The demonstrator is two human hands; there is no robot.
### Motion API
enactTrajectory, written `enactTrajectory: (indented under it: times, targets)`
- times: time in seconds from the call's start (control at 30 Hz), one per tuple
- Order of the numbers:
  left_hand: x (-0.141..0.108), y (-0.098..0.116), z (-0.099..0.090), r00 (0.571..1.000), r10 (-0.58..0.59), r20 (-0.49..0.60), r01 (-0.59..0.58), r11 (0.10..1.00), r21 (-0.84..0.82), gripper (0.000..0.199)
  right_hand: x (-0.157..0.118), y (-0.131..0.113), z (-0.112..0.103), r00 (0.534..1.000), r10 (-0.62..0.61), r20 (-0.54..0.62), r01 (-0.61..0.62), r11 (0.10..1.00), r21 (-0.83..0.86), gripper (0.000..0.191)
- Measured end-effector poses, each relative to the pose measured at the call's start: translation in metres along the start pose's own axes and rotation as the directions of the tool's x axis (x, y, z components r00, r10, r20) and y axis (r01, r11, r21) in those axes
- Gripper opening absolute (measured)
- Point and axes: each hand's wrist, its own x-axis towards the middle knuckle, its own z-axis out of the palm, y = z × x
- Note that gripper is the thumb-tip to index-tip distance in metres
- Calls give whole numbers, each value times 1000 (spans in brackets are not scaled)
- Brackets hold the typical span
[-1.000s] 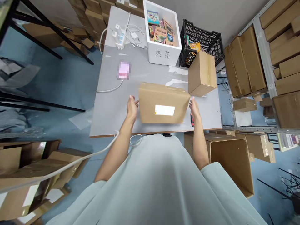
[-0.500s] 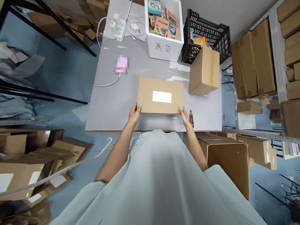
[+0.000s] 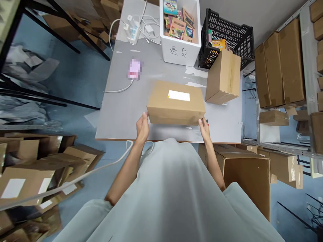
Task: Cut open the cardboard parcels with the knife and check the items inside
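A closed cardboard box (image 3: 176,107) with a white label (image 3: 179,95) on its top is held between my two hands above the grey table (image 3: 121,114). The box is tilted so that its near side shows. My left hand (image 3: 143,127) grips the near left corner, thumb up. At the near right corner my right hand (image 3: 204,128) presses with its thumb on the front, the other fingers partly hidden. The utility knife by my right hand is almost wholly covered by it.
A white foam bin (image 3: 180,50) of small books and a black crate (image 3: 227,40) stand at the back. Another cardboard box (image 3: 223,77) stands at the right. A blurred pink item (image 3: 135,69) with a cable and a power strip (image 3: 133,33) lie left.
The box has been lifted and tipped, so its near side now shows. My right hand has moved slightly right, over the utility knife. The whole view has shifted a little.
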Motion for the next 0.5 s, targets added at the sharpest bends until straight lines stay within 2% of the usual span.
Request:
enactTrajectory:
  times: [0.13, 0.27, 0.37, 0.5]
  targets:
    - [3, 50, 3, 975, 182, -131, -179, 983, 37, 56, 2, -48, -15, 988, -112, -109, 114, 993, 13, 95]
    - [9, 83, -4, 958, 235, -164, -228, 972, 60, 38, 1, -82, -24, 983, -133, -129, 131, 991, -23, 89]
    - [9, 84, -10, 959, 237, -153, -231, 971, 58, 34, -2, -83, -23, 982, -137, -131, 128, 989, -71, 88]
    - [1, 62, -15, 975, 179, -130, -169, 982, 82, 34, -5, -59, -12, 989, -57, -133, 46, 995, -83, 86]
